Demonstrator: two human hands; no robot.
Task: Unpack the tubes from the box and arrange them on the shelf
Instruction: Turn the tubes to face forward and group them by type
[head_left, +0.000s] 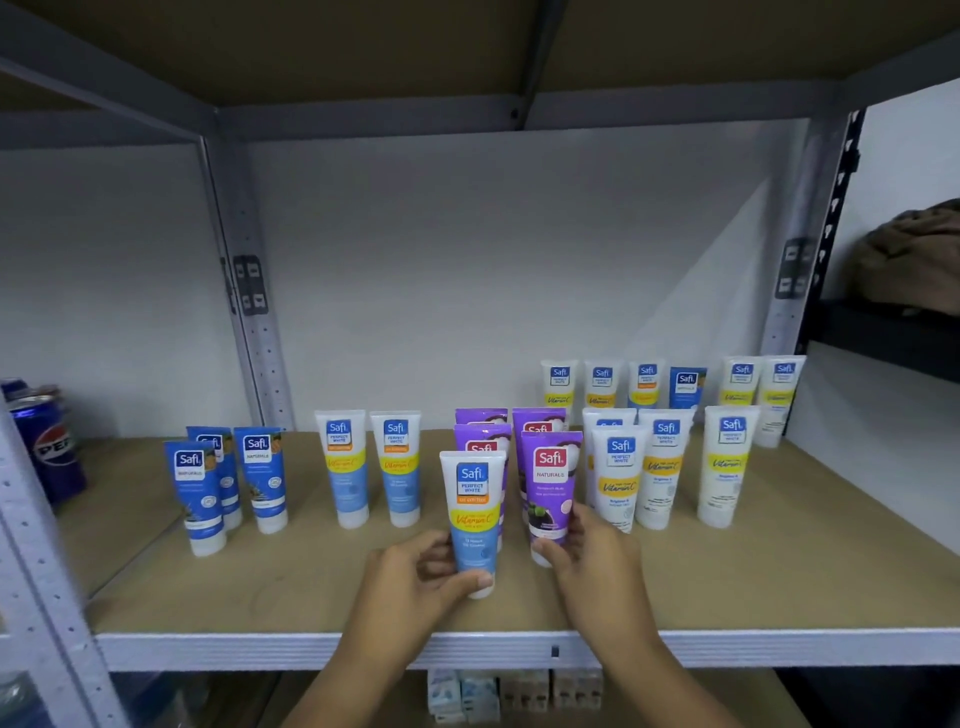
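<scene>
Head view looks down onto a brown shelf board (779, 582) where both hands work near the front edge. The left hand (410, 577) curls around the lower part of a white and blue tube (472, 514), thumb across the cap end and fingers wrapped behind, holding it upright on its cap. Its label reads "Safi Perfect White", an orange "oil control" band, then "Vitamin C" on yellow. The right hand (592, 556) pinches a purple tube (549, 493) low down, thumb on the front and fingers on its right side; that label reads "Safi Naturals". The two tubes stand just beside each other, in front of more purple tubes (480, 439). To the left stand two matching white and blue tubes (369, 467), and further left three dark blue tubes (228, 478) marked "Safi Naturals". To the right, white and yellow tubes (667, 467) marked "Safi Perfect White" and "Vitamin C" stand in rows reaching the back wall. A blue Pepsi can (49, 447) sits at the far left.
</scene>
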